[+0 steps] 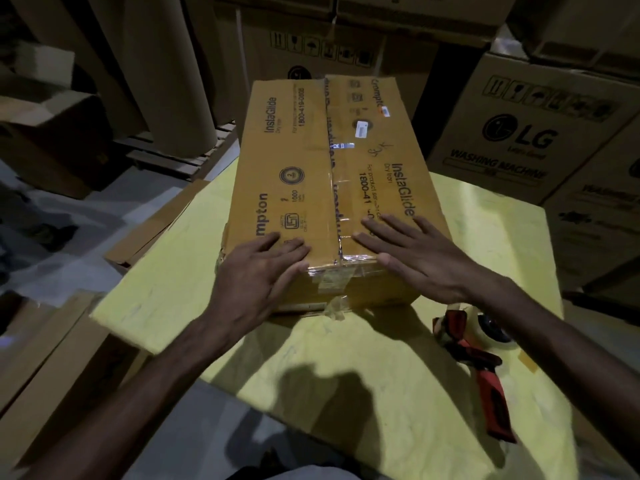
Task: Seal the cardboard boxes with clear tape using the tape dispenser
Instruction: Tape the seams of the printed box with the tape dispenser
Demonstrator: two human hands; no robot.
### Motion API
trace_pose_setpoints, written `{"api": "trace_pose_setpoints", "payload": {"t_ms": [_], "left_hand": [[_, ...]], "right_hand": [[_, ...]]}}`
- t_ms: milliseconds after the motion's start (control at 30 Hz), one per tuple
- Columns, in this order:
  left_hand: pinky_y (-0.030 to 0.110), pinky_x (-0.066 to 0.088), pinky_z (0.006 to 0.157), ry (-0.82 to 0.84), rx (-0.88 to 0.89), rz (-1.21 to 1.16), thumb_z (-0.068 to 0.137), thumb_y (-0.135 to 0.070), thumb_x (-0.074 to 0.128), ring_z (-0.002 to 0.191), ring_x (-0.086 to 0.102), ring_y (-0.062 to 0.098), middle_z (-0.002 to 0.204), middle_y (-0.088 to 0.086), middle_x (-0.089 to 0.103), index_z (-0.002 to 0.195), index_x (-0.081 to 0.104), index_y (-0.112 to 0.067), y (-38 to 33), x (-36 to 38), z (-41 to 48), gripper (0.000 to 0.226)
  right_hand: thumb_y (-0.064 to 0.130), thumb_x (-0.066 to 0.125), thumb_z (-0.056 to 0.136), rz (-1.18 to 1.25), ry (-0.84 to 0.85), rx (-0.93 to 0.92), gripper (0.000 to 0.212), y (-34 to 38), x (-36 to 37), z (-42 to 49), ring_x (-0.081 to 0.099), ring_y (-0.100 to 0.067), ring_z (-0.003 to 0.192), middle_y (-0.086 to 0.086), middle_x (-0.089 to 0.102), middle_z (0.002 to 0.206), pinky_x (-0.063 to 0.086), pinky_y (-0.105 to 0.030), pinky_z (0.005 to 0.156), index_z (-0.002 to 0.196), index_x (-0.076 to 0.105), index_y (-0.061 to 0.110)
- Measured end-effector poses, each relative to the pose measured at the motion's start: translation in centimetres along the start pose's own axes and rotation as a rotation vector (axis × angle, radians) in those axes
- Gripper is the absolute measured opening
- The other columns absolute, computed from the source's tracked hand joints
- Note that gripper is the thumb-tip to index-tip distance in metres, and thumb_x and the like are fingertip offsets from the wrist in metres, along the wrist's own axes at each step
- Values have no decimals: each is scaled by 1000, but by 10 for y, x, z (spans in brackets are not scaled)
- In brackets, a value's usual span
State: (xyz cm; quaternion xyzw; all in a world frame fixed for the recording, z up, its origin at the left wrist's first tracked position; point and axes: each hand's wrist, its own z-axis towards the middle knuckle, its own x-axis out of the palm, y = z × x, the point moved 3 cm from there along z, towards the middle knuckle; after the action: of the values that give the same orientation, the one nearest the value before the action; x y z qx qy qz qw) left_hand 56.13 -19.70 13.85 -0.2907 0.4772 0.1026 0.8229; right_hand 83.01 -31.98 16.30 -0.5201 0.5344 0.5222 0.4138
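InstaGlide Dry Iron box [294,150], LG carton [519,143]

You are in a dim storeroom, at a table covered with a pale yellow sheet [346,344]. Grey concrete floor [69,247] shows to your left, with flattened brown cardboard sheets [52,362] lying on it beside the table. Tall brown paper rolls [162,64] stand at the back left, by a wooden pallet [194,155]. To your right, large brown cartons printed LG WASHING MACHINE [526,109] are stacked.

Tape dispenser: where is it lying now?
In the head view the tape dispenser lies at the lower right on the yellow sheet, below the right hand and apart from the box.
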Motion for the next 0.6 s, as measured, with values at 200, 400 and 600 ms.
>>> {"api": "trace_pose_setpoints", "payload": {"t_ms": [200,400,600], "left_hand": [[39,51,108,126,124,-111,100,-62,45,139,51,11,145,-9,58,140,61,-39,-21,22,34,48],[41,63,85,130,258,28,98,-68,40,111,73,20,132,2,70,132,68,-33,-29,15,42,57],[22,55,71,75,291,55,91,-58,67,76,75,12,105,-2,80,116,78,-28,-31,17,46,41]], "right_hand": [[60,8,106,20,52,-109,65,28,2,44,-16,0,154,17,-12,170,-6,-46,128,163,-8,34],[60,17,108,-13,34,-181,69,27,4,41,-13,-3,156,13,-9,171,-5,-45,128,163,-11,30],[63,22,106,-92,26,-193,74,28,6,43,-11,-7,156,14,-12,167,-2,-45,129,163,-13,30]]}}
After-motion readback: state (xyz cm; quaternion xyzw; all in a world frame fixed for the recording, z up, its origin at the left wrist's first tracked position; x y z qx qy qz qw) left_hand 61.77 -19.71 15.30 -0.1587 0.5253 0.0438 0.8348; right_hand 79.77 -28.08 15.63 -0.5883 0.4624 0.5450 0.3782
